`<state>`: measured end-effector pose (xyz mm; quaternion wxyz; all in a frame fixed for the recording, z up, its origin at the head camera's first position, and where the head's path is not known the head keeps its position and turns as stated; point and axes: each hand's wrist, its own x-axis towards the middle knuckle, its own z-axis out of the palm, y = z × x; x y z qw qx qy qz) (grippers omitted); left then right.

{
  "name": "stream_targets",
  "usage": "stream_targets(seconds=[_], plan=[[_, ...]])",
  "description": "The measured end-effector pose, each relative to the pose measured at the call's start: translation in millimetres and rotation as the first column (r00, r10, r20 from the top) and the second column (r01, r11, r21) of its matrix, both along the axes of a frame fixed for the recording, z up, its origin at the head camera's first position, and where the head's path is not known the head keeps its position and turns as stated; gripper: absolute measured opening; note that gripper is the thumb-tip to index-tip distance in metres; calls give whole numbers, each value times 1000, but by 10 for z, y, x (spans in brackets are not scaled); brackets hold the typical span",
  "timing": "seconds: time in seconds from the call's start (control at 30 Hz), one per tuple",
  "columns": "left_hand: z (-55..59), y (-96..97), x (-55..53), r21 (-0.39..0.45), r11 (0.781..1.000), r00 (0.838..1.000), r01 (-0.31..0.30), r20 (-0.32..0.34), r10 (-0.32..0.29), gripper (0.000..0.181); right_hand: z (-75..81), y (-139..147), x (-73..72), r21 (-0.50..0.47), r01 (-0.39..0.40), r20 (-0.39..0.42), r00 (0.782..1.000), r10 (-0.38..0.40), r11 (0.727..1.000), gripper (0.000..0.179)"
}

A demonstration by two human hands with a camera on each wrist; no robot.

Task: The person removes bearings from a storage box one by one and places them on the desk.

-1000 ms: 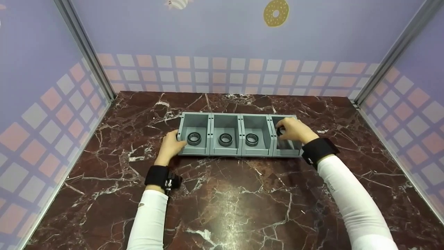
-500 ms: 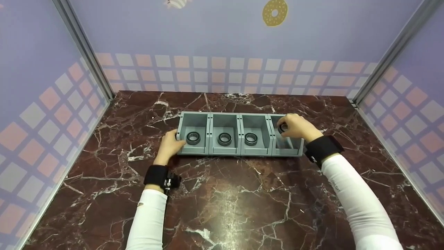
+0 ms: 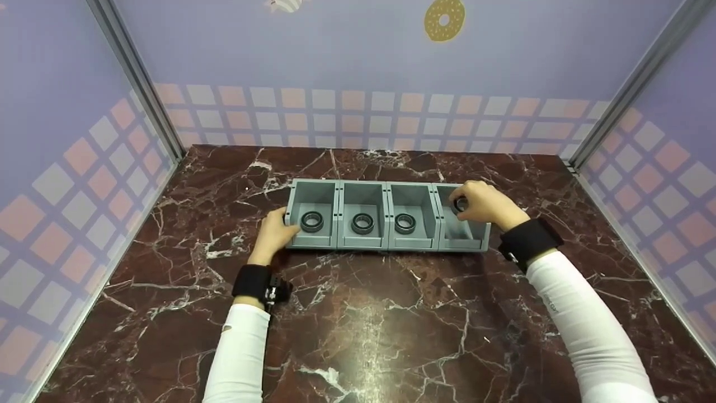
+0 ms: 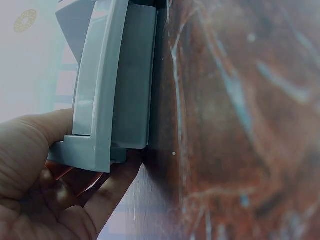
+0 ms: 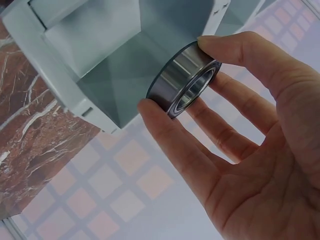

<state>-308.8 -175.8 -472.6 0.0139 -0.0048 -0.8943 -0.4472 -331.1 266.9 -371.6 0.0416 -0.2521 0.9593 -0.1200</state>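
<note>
My right hand [image 3: 488, 205] pinches a ball bearing [image 5: 184, 79] between thumb and fingertips, over the rightmost grey bin [image 3: 461, 244]. In the right wrist view the bearing is tilted, its polished outer ring showing. At the other end of the row, my left hand [image 3: 274, 235] grips the side of the leftmost bin [image 3: 314, 242], thumb at its front corner; the left wrist view shows fingers curled around the bin's wall [image 4: 102, 95]. One bearing lies flat in each of the other bins: the left bearing [image 3: 312, 222], the middle bearing [image 3: 362, 224] and another bearing [image 3: 405, 224].
The bins stand joined in a row on a dark red marble tabletop [image 3: 369, 313]. Purple walls with a checkered band [image 3: 352, 106] enclose the back and both sides, with metal posts [image 3: 140, 78] in the corners.
My right hand has lifted the bearing slightly and shifted it right within the rightmost bin's area. The left hand stays on the leftmost bin.
</note>
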Motion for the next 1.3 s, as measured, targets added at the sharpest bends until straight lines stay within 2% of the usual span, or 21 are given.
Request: stream_targets(seconds=[0.43, 0.73, 1.07, 1.3], plan=[[20, 12, 2, -2, 1000, 1000, 5, -2, -5, 53, 119, 20, 112, -8, -15, -7, 1000, 15, 1000, 37], [-1, 12, -25, 5, 1000, 1000, 2, 1, -2, 52, 159, 19, 217, -12, -66, -54, 996, 65, 998, 33], [1, 15, -21, 13, 1000, 1000, -3, -3, 3, 49, 200, 28, 362, -14, -55, -16, 998, 55, 998, 32], [0, 14, -18, 13, 1000, 1000, 0, -12, 0, 48, 184, 43, 445, -27, -73, -26, 997, 72, 997, 33]])
